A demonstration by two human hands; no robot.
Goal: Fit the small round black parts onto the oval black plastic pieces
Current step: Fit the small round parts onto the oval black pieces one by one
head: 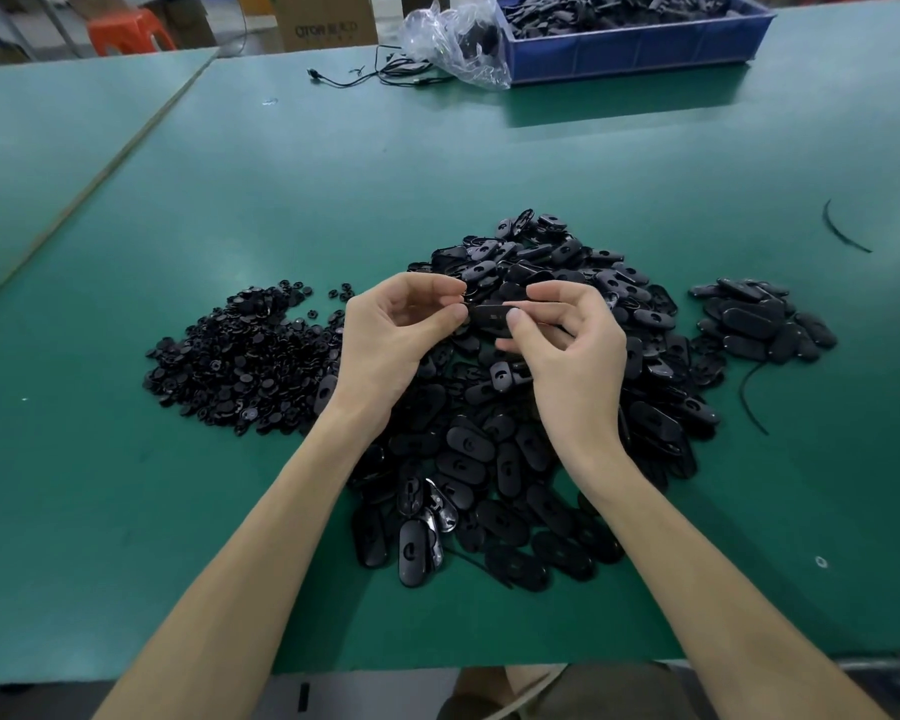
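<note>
Head view, one entry per item.

- Left hand (391, 330): raised above the table, fingers curled, thumb and forefinger pinching the near end of one oval piece (489, 317).
- Right hand (567, 345): level with the left and close beside it, fingers curled behind the same oval piece, thumb tip pressed on its upper face. The piece lies crosswise between the two hands. Whether a round part already sits in it cannot be told.
- Heap of oval pieces (515, 459): directly beneath both hands and wrists, spreading beyond the fingertips and back along the forearms. Many pieces show a keyhole-shaped cut-out.
- Heap of small round parts (245, 356): on the outer side of the left hand, its edge just beside that wrist, touching the oval heap.
- Smaller stack of oval pieces (765, 319): out past the right hand, set a little apart from the main heap.
- Green table (333, 174): carries all of the above.
- Black strand (842, 231): loose on the table, well beyond the right hand.
- Blue bin (635, 44): far ahead of the right hand at the table's back edge, filled with dark parts.
- Clear plastic bag (453, 39): crumpled against the bin's side.
- Black cable (380, 75): trailing from the bag, far ahead of the left hand.
- Cardboard box (328, 18) and orange stool (126, 31): behind the table.
</note>
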